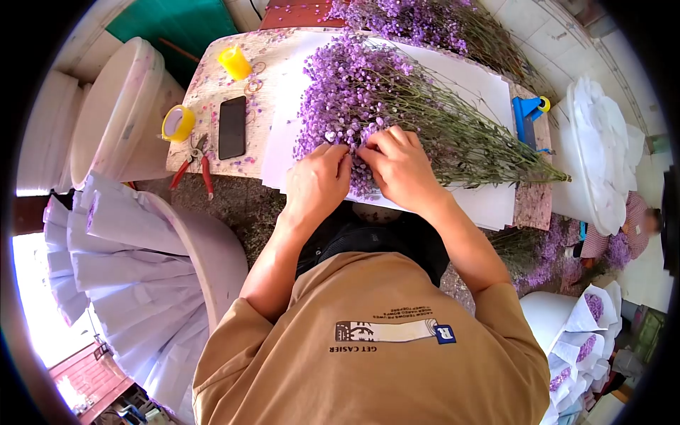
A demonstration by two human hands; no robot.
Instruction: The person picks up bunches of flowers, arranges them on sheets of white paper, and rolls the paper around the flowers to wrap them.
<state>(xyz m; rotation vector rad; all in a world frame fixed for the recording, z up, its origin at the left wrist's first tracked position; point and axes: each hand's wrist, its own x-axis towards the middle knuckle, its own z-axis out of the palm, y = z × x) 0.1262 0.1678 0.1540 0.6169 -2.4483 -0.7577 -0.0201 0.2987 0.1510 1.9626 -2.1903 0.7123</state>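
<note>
A large bunch of small purple flowers [354, 92] on thin green stems lies on white paper sheets [280, 152] on the table, blossoms to the left and stems tapering right. My left hand [319, 178] is closed at the lower edge of the blossoms, thumb and fingertips pinched on flower heads. Close beside it, my right hand [402, 166] has its fingers curled and pinched into the same blossoms. What exactly lies between the fingertips is partly hidden.
Left on the table are a black phone [231, 127], red-handled pruning shears [195, 166], a tape roll [178, 124] and a yellow cylinder [234, 64]. A blue tape dispenser [526, 117] stands right. More flowers [425, 25] lie behind. Wrapped bouquets [584, 340] stand lower right; another person [623, 230] is beyond.
</note>
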